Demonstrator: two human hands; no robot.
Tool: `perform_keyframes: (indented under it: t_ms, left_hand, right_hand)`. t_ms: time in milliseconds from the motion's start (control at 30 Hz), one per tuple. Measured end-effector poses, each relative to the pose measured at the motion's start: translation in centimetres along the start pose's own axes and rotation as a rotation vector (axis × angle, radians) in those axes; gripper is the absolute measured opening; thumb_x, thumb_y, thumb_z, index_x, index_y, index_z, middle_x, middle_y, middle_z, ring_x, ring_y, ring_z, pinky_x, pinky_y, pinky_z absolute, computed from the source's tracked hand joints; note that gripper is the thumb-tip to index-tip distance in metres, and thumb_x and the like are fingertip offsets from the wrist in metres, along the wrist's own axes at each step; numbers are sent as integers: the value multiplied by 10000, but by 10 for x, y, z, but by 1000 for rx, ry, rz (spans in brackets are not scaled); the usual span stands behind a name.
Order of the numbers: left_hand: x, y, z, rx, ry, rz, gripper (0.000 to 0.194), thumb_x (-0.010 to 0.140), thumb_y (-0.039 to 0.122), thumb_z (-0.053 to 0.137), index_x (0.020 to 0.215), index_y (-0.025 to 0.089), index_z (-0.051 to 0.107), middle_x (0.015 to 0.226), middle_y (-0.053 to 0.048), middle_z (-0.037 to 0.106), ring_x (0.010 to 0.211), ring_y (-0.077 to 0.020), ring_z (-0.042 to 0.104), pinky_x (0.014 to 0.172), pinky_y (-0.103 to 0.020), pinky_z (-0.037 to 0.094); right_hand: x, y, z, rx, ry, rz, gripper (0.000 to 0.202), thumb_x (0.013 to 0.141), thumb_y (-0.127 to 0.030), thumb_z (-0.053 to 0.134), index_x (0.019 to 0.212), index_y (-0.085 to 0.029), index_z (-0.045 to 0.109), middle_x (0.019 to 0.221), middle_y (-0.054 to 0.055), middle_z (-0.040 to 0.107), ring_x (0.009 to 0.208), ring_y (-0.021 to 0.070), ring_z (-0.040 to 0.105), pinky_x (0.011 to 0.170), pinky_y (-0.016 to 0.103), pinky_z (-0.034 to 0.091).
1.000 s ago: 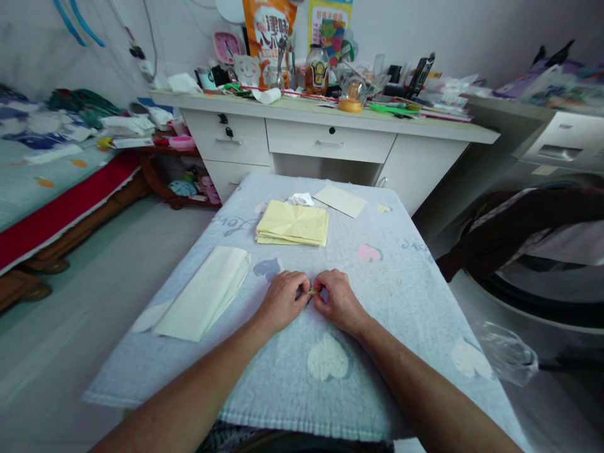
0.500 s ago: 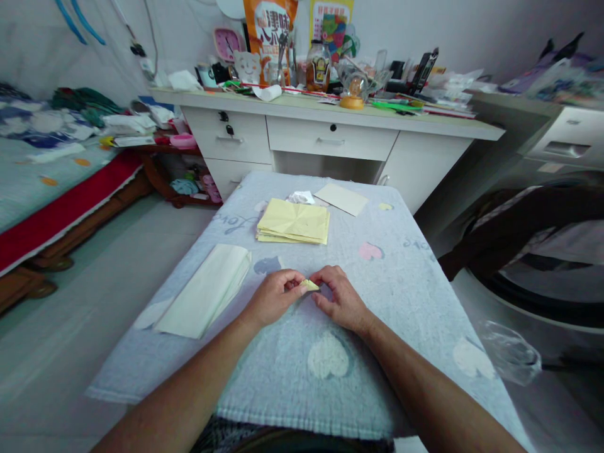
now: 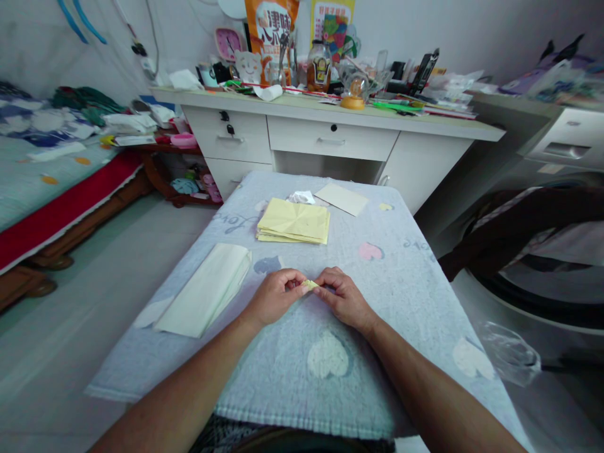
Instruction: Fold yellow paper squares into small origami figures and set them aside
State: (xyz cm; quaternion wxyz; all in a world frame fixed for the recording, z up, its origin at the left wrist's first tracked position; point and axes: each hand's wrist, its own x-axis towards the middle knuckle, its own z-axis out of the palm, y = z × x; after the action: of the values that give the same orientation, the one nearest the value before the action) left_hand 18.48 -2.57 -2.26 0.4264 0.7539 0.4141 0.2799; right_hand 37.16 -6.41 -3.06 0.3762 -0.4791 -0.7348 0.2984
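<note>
Between my hands is a small folded piece of yellow paper (image 3: pixel 310 285), partly covered by fingers. My left hand (image 3: pixel 278 294) pinches its left end between thumb and fingers. At the right end, my right hand (image 3: pixel 343 298) has closed its thumb and fingertips on the paper. Beyond them lies a stack of yellow paper sheets (image 3: pixel 293 220) with crease lines radiating across the top one. To the left rests a folded pale paper bundle (image 3: pixel 207 289), slanted on the cloth.
A blue cloth with heart prints (image 3: pixel 406 314) covers the table. At its far side lie a cream card (image 3: pixel 342 199) and crumpled white paper (image 3: pixel 302 197). Behind stands a cluttered white desk (image 3: pixel 330 135); a bed (image 3: pixel 61 182) is at left, a washing machine (image 3: pixel 566 148) at right.
My right hand's thumb and fingers have closed onto the right end of the small yellow paper. My left hand keeps its pinch in nearly the same place.
</note>
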Motion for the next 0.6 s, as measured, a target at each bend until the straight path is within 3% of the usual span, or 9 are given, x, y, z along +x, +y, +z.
perform_keyframes:
  t_ms: [600]
  left_hand:
    - [3, 1, 5, -37, -6, 23, 192, 821, 331, 580, 773, 152, 630, 694, 19, 576, 661, -117, 500, 617, -218, 380]
  right_hand:
    - [0, 4, 2, 44, 72, 27, 248, 903, -371, 555, 739, -194, 614, 725, 8, 573, 762, 156, 508, 747, 302, 375]
